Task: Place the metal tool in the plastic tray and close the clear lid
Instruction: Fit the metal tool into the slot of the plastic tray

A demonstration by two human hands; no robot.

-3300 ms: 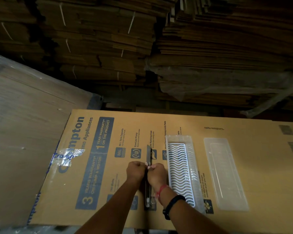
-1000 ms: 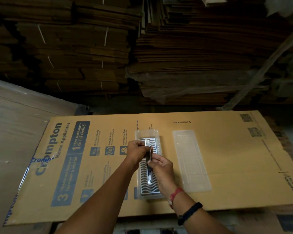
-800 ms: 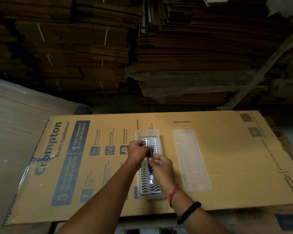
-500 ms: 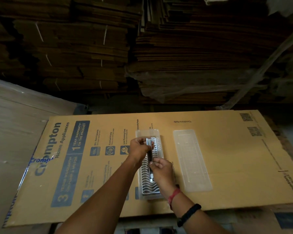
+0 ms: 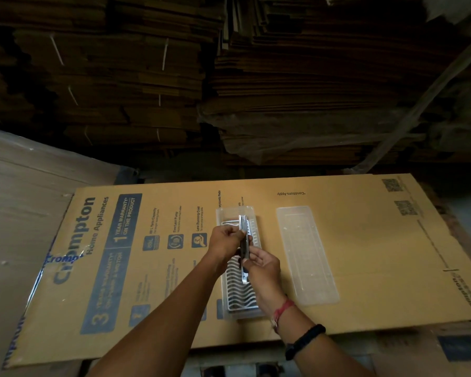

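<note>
Both hands pinch the metal tool [image 5: 244,240] lengthwise over the plastic tray [image 5: 252,311]: left hand [image 5: 226,242] fingers up top, right hand [image 5: 264,266] fingers lower. Clear lid [image 5: 306,254] lies just beside, right.

A large flattened cardboard sheet [image 5: 351,254] serves as the work surface, printed in blue with "Crompton Home Appliances" and warranty panels along its left half. A plastic tray [image 5: 235,312] with a white wavy insert lies near the sheet's middle, its long side running from the far edge toward the near edge. Just to its right, apart from it, a clear lid [image 5: 306,254] lies flat and parallel.
</note>
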